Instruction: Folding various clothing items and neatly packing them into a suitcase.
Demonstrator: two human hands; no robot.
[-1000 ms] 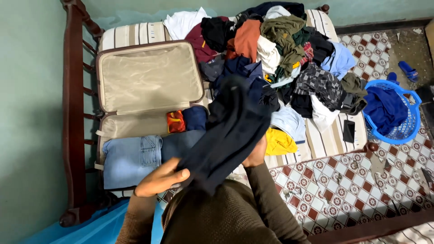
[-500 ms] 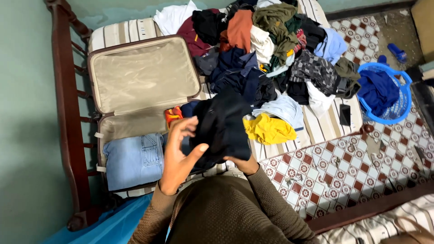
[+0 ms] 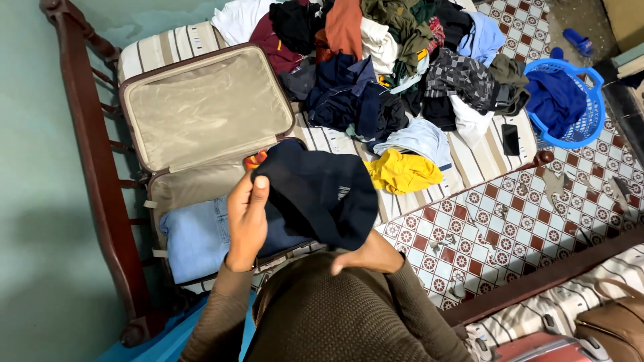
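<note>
Head view, looking down at a person in a brown knit sweater (image 3: pixel 335 315) who stands at the foot of a bed. The left hand (image 3: pixel 247 218) is raised, back toward the camera, fingers closed over the left edge of a dark navy garment (image 3: pixel 318 194). The right hand (image 3: pixel 365 255) sits lower and close to the chest, gripping the same garment at its lower right edge; its fingertips are hidden under the cloth, so the exact grip cannot be told. The garment hangs spread between the two hands, above the near half of an open suitcase (image 3: pixel 201 114).

The suitcase lies on a striped mattress (image 3: pixel 168 47), its beige lid half open and flat toward the headboard. In the near half, folded light blue jeans (image 3: pixel 194 234) fill the left part; a small orange-red item (image 3: pixel 253 159) shows at the hinge line, partly covered by the held garment. To the right of the suitcase a tall heap of mixed clothes (image 3: pixel 396 60) covers most of the mattress, with a yellow garment (image 3: pixel 402 173) near its front edge and a dark phone (image 3: pixel 510 139) on the bare stripes.

A dark wooden bed rail (image 3: pixel 94 154) bounds the left side against a green wall. Patterned floor tiles (image 3: pixel 510 221) lie open on the right, where a blue laundry basket (image 3: pixel 577 137) stands just beside the bed corner.
</note>
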